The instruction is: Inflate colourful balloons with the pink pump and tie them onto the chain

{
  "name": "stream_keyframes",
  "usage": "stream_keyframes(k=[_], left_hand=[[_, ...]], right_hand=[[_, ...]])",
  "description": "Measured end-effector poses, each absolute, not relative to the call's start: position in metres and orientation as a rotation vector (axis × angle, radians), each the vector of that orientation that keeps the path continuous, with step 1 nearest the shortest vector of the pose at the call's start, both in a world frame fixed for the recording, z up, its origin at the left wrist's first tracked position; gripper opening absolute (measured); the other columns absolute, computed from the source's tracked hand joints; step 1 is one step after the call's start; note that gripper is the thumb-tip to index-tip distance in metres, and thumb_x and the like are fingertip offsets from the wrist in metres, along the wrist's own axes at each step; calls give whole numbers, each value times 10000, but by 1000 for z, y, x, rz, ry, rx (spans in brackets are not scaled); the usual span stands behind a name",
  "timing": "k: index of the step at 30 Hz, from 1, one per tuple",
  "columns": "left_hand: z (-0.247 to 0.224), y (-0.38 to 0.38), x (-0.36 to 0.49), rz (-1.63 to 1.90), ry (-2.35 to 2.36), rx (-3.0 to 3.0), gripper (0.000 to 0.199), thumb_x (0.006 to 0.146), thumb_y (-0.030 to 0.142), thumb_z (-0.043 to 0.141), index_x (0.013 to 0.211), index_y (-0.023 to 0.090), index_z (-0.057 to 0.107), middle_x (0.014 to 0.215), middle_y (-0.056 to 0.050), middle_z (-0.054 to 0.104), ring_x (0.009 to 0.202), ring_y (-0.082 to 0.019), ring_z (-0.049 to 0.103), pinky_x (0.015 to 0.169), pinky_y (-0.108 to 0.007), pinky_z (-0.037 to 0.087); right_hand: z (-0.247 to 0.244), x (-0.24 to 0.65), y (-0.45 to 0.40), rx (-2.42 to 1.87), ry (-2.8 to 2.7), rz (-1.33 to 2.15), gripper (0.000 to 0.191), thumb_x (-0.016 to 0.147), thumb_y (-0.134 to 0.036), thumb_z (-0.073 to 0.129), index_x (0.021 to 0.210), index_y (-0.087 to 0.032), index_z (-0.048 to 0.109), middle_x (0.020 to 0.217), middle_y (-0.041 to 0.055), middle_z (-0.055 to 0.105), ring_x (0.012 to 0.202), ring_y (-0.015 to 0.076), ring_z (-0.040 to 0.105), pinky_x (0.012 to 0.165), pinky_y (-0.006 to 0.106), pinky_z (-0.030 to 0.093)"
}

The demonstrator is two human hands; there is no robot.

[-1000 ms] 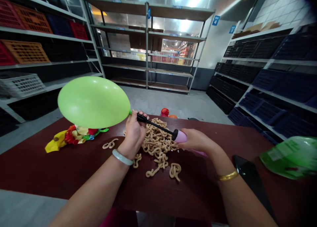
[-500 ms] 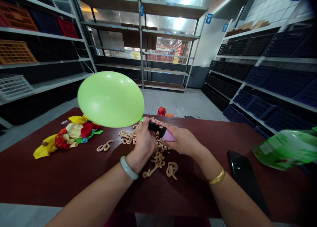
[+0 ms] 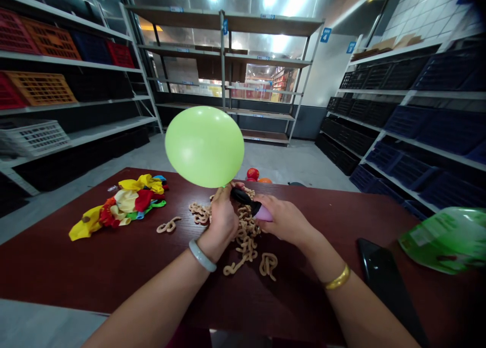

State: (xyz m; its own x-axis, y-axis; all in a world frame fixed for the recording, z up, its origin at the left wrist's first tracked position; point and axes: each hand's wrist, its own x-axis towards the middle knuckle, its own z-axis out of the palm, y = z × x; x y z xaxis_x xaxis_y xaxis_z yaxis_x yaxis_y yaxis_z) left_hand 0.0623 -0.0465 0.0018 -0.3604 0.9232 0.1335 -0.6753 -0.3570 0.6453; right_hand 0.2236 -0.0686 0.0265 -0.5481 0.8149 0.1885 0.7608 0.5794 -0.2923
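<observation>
An inflated light green balloon (image 3: 205, 146) stands above the table, its neck pinched in the fingers of my left hand (image 3: 223, 215). My right hand (image 3: 283, 220) is wrapped round the pale purple part of a pump (image 3: 265, 214). The pump's black nozzle end (image 3: 242, 196) points toward the left hand, close to the balloon's neck; whether they touch is hidden by the fingers. Beige twisted strings (image 3: 248, 231) lie under and around both hands. One small beige coil (image 3: 269, 265) lies nearer to me, another (image 3: 168, 225) to the left.
Limp colored balloons (image 3: 129, 200) are heaped at the left of the dark red table (image 3: 152, 272). A black phone (image 3: 387, 282) and a green plastic bag (image 3: 448, 239) lie at the right. Round red and orange things (image 3: 252, 174) show beyond the far edge. Shelves with crates (image 3: 49, 38) stand around.
The green balloon has swung right and looks narrower, now more directly above my left hand. The pump's black end has tilted slightly. The whole view has shifted a little.
</observation>
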Motion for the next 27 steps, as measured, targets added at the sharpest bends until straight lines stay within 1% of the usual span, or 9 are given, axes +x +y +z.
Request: stream_keyframes(k=[5, 9, 13, 16, 18, 21, 23, 27], left_hand=[[13, -30, 30, 1964, 610, 444, 103, 829, 189, 603, 739, 150, 572, 719, -38, 665, 695, -140, 640, 798, -305, 492], [19, -19, 4, 1976, 665, 384, 172, 888, 170, 527, 718, 150, 547, 711, -53, 673, 740, -148, 667, 825, -323, 506], [19, -17, -4, 1942, 730, 426, 136, 865, 191, 547, 734, 155, 543, 760, -62, 694, 735, -146, 670, 743, -283, 513], [18, -18, -6, 1901, 768, 452, 133, 814, 197, 552, 695, 169, 500, 716, -36, 669, 679, -139, 649, 656, -252, 501], [18, -19, -6, 1871, 764, 471, 160, 780, 182, 526, 644, 182, 442, 621, -6, 603, 581, -117, 591, 569, -222, 461], [21, -21, -4, 1794, 716, 490, 220, 749, 183, 477, 578, 203, 340, 495, 29, 438, 440, -96, 432, 438, -210, 343], [23, -25, -2, 1742, 691, 486, 237, 738, 209, 455, 563, 212, 297, 476, 37, 360, 408, -96, 357, 397, -221, 277], [26, -31, 0, 1692, 693, 501, 224, 718, 258, 456, 575, 217, 289, 503, 38, 320, 413, -99, 329, 377, -226, 229]], right_hand=[[21, 232, -60, -1240, -2473, 290, 519, 797, -329, 625, 1299, -282, 501, 1150, 58, 649, 983, 251, 627, 813, 330, 445], [13, 258, -41, -1427, -2370, 251, 483, 800, -328, 601, 1271, -276, 505, 1111, 56, 666, 955, 251, 637, 766, 317, 432], [2, 284, -21, -1713, -2285, 220, 538, 801, -368, 592, 1314, -263, 470, 1105, 91, 666, 954, 269, 644, 753, 325, 423], [-6, 293, -14, -1908, -2255, 192, 544, 804, -400, 586, 1309, -241, 465, 1127, 125, 657, 996, 298, 635, 770, 349, 424], [-10, 293, -13, -2001, -2267, 185, 541, 791, -422, 606, 1277, -215, 487, 1137, 151, 648, 1044, 321, 613, 797, 368, 424], [-13, 292, -14, -2060, -2286, 168, 529, 767, -437, 639, 1216, -183, 522, 1173, 180, 613, 1105, 342, 575, 838, 387, 422], [-13, 292, -14, -2063, -2283, 166, 522, 762, -442, 645, 1198, -178, 531, 1198, 183, 587, 1121, 341, 565, 857, 392, 421], [-11, 294, -15, -2100, -2256, 169, 563, 765, -516, 635, 1216, -194, 535, 1210, 174, 576, 1116, 350, 567, 847, 422, 428]])
